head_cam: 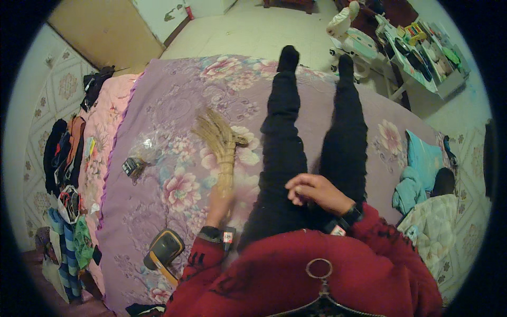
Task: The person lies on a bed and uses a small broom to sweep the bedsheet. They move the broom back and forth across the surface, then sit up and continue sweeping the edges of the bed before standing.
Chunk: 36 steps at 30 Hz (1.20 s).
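My left hand (221,205) is closed around the handle of a straw hand broom (225,152), whose bristles fan out away from me over the flowered purple bedspread (150,99). My right hand (315,192) rests over my black trousers (281,158) with curled fingers, and I cannot tell whether it holds anything. Left of the broom lies a clear plastic bag (147,147) beside a small dark patterned box (133,166). A dark object with an orange edge and strip (168,245) lies near my left sleeve.
Folded clothes (65,154) and a green bag (82,241) line the bed's left side. On the right are a blue pillow (425,156), a teal cloth (410,192) and a pale quilted cloth (431,230). A cluttered table (453,89) stands beyond the bed at the upper right.
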Each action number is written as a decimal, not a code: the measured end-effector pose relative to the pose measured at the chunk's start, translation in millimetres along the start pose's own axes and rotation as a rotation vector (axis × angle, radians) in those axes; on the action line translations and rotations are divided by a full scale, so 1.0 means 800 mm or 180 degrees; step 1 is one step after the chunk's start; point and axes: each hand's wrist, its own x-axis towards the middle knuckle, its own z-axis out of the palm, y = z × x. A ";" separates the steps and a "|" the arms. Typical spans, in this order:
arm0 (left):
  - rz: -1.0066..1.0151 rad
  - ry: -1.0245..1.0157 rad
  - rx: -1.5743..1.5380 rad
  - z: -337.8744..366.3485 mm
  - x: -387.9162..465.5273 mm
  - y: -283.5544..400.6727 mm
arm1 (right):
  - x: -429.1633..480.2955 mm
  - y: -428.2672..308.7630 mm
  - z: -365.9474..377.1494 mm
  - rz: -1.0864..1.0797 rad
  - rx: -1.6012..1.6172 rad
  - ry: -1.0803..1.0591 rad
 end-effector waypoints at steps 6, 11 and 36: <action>-0.0390 -0.0029 -0.0237 0.002 -0.041 0.003 | 0.000 0.019 -0.006 -0.0036 0.0139 -0.0549; -0.0238 0.0033 0.0139 0.033 -0.029 0.024 | -0.051 0.050 -0.066 -0.0207 0.0713 0.0006; 0.1343 0.0697 0.0889 0.096 0.109 0.143 | -0.118 0.058 -0.133 -0.0591 0.1164 0.1028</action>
